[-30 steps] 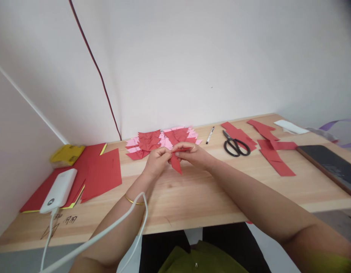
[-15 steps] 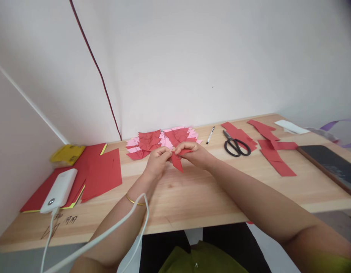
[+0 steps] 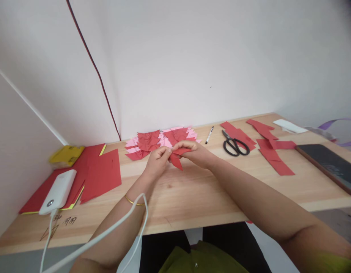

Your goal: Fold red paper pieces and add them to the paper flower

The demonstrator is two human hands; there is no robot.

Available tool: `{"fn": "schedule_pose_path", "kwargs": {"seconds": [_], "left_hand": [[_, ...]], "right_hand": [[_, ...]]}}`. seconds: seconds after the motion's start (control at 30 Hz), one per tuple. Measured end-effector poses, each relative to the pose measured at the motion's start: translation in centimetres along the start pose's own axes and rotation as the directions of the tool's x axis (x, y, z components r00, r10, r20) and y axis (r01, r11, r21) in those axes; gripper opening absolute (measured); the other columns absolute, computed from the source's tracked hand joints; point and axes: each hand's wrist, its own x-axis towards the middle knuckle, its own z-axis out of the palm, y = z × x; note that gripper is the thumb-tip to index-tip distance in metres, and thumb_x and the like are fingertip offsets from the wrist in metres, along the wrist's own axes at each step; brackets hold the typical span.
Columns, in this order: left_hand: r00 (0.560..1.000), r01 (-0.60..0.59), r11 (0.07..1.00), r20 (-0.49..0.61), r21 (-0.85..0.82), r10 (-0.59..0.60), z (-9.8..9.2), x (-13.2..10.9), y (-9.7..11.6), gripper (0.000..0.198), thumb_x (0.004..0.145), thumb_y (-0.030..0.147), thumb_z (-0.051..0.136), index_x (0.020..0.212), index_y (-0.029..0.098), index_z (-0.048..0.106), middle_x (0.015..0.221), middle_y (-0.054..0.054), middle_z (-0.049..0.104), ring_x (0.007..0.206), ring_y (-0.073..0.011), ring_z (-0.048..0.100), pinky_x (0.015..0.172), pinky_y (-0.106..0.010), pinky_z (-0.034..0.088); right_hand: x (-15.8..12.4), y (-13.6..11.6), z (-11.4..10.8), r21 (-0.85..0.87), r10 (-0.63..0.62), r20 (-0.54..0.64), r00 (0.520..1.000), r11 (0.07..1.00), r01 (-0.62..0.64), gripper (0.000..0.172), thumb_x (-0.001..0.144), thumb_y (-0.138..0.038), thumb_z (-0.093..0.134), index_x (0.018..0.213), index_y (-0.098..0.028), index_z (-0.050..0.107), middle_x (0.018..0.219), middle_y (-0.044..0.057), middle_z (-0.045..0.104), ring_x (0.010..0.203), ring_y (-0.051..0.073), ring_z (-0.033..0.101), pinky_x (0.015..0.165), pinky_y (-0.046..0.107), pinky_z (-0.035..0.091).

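Note:
A small folded piece of red paper (image 3: 177,160) is held between both hands above the middle of the wooden table, one pointed end hanging down. My left hand (image 3: 158,162) pinches its left side between thumb and fingers. On the other side, my right hand (image 3: 194,152) is closed on the paper, its fingers bent over the upper edge. The fingers cover part of the folds. Just behind the hands lie rows of folded red paper pieces (image 3: 148,140) and folded pink paper pieces (image 3: 133,142).
Black-handled scissors (image 3: 235,145), a pen (image 3: 209,135), red paper strips (image 3: 274,161) and a phone (image 3: 330,165) lie to the right. Red sheets (image 3: 103,176), a white power bank (image 3: 58,191) and a yellow packet (image 3: 66,156) are at left. A white cable (image 3: 107,230) crosses my left forearm.
The fingers of my right hand have shifted slightly on the red paper, and more of its upper flap shows. Both hands stay in nearly the same place.

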Motion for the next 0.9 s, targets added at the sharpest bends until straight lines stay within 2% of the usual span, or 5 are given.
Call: {"fn": "schedule_pose_path", "kwargs": {"seconds": [0.17,0.27,0.4,0.53,0.9], "left_hand": [[0.996,-0.064,0.994,-0.052,0.087,0.069,-0.1,0.0,0.2,0.029,0.084,0.039,0.048,0.068,0.016,0.054,0.063,0.001,0.052,0.061,-0.0112,0.047,0.061,-0.024,0.038],[0.993,-0.082,0.982,-0.068,0.171,0.095,0.0,-0.1,0.3,0.029,0.085,0.038,0.047,0.066,0.016,0.052,0.063,0.002,0.050,0.061,-0.0111,0.046,0.061,-0.023,0.037],[0.991,-0.108,0.964,-0.050,0.244,0.123,0.3,-0.3,0.4,0.029,0.086,0.037,0.045,0.067,0.016,0.053,0.064,0.001,0.052,0.063,-0.0116,0.048,0.061,-0.024,0.038],[0.994,-0.090,0.960,-0.041,0.264,0.105,0.4,-0.5,0.4,0.029,0.086,0.037,0.043,0.070,0.016,0.055,0.066,0.000,0.055,0.064,-0.0124,0.050,0.062,-0.025,0.039],[0.996,-0.054,0.981,-0.053,0.189,0.065,0.6,-0.5,0.4,0.031,0.086,0.039,0.045,0.067,0.017,0.055,0.060,0.001,0.055,0.059,-0.0122,0.051,0.061,-0.025,0.039]], "right_hand": [[-0.3,-0.5,-0.5,0.095,0.123,0.076,0.989,0.987,-0.130,0.039,0.071,-0.018,0.064,0.109,-0.023,0.056,0.092,0.000,0.065,0.082,0.012,0.061,0.079,0.029,0.048],[-0.2,-0.2,-0.4,0.115,0.135,0.109,0.985,0.982,-0.147,0.030,0.075,-0.030,0.064,0.102,-0.019,0.059,0.094,0.003,0.064,0.084,0.013,0.060,0.079,0.029,0.047],[0.1,0.7,0.0,0.031,0.142,0.009,0.990,0.989,-0.142,0.030,0.078,-0.045,0.059,0.080,-0.015,0.060,0.077,0.003,0.061,0.073,0.013,0.057,0.073,0.029,0.047],[0.2,0.9,0.2,-0.074,0.108,-0.068,0.992,0.991,-0.113,0.028,0.075,-0.043,0.061,0.077,-0.015,0.061,0.072,0.001,0.060,0.068,0.012,0.055,0.067,0.027,0.046],[0.0,0.6,0.3,-0.090,0.095,-0.072,0.993,0.991,-0.101,0.024,0.077,-0.041,0.058,0.074,-0.016,0.058,0.071,0.001,0.060,0.068,0.012,0.055,0.066,0.026,0.045]]}}
